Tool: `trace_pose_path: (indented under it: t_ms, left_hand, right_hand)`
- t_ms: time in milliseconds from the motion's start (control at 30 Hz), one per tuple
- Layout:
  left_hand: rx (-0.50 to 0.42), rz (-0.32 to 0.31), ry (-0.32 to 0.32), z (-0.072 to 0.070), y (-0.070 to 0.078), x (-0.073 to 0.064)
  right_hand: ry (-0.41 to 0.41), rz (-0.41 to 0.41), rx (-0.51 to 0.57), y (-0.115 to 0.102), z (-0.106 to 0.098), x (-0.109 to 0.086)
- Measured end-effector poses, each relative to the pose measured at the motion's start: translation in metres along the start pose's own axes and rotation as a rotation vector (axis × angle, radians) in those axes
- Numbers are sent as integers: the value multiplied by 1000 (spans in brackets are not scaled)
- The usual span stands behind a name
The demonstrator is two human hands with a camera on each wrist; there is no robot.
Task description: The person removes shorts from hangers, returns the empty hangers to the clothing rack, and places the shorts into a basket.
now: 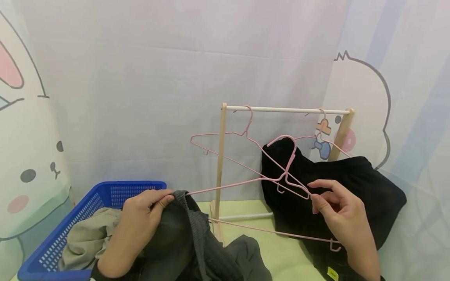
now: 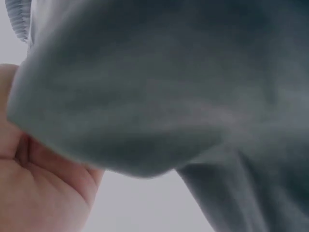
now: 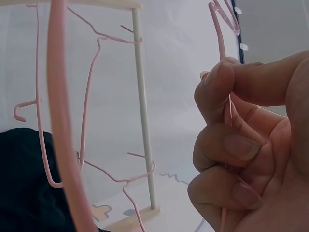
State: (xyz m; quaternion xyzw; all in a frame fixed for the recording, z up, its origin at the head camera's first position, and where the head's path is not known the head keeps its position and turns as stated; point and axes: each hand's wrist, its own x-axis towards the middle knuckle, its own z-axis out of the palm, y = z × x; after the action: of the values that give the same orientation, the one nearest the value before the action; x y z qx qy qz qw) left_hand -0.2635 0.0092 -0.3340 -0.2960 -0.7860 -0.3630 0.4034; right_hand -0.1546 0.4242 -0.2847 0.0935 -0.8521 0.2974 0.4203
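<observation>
Grips, with the left hand (image 1: pixel 142 214), the ribbed band (image 1: pixel 198 224) of a dark grey garment (image 1: pixel 168 246), with the thumb at its edge; pinches, with the right hand (image 1: pixel 342 210), the right shoulder of a pink hanger (image 1: pixel 291 158), with the other fingers curled in by the wire in the right wrist view; spans the gap between both hands with that hanger, with the hook up, the long axis running crosswise and the lower bar sloping down to the right; meets the band with the hanger's left end, just beside the left fingertips; probably tucked inside the band there, though too hidden by cloth to be sure, and no clearer in the left wrist view, filled mostly with grey fabric; hangs, as cloth, below and to the left of the hook, nearer to the left hand than to the right; overlaps, in the head view, a wooden rack (image 1: pixel 220 164) behind, with a bare hanger (image 1: pixel 250 120) on its bar and a black garment (image 1: pixel 341 195) hung at the right; at far left, beside the left forearm, a blue basket (image 1: pixel 56 275) with a beige garment (image 1: pixel 89 236) inside.
</observation>
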Motion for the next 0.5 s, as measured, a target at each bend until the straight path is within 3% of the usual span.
trace_pose_path:
  t_ms: [167, 367, 500]
  left_hand:
    - [19, -30, 36, -4, -4, -1]
    - [29, -56, 3, -7, -3, -2]
    - [28, -49, 23, -6, -4, -1]
  right_hand:
    - [25, 27, -37, 2, -8, -1]
    - [19, 72, -37, 3, -17, -3]
    - [0, 91, -54, 2, -20, -5]
